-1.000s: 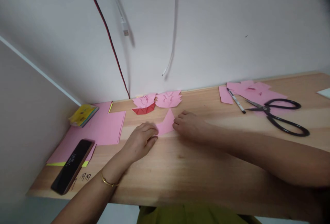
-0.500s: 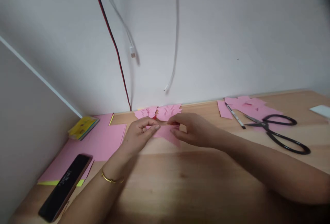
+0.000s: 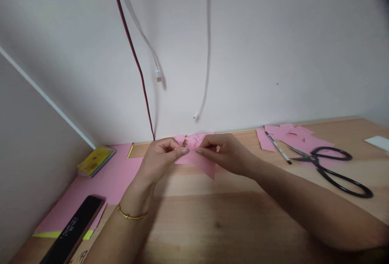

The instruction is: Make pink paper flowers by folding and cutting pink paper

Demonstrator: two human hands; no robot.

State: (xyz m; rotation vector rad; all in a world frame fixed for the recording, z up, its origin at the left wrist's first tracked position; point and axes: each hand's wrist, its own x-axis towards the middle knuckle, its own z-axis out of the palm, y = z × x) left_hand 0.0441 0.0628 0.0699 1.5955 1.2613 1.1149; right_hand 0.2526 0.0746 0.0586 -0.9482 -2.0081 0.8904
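Note:
A small piece of pink paper [image 3: 204, 164] hangs between my two hands above the wooden table, its pointed end hanging down to the right. My left hand [image 3: 162, 156], with a gold bracelet at the wrist, pinches its upper left edge between thumb and index finger. On the other side, my right hand [image 3: 226, 154] pinches the upper right edge. Just behind the hands, cut pink paper pieces [image 3: 194, 139] lie against the wall, partly covered by my fingers.
Pink sheets [image 3: 121, 175], a yellow pack [image 3: 95, 161] and a black phone [image 3: 74, 229] lie left. At right are black-handled scissors [image 3: 316, 160], a pen [image 3: 278, 147] and pink scraps [image 3: 266, 140]. Cables [image 3: 208, 45] hang along the wall.
The view has tilted up slightly. My right thumb and index finger have closed together on the paper, nearer my left hand, and the paper's point hangs lower.

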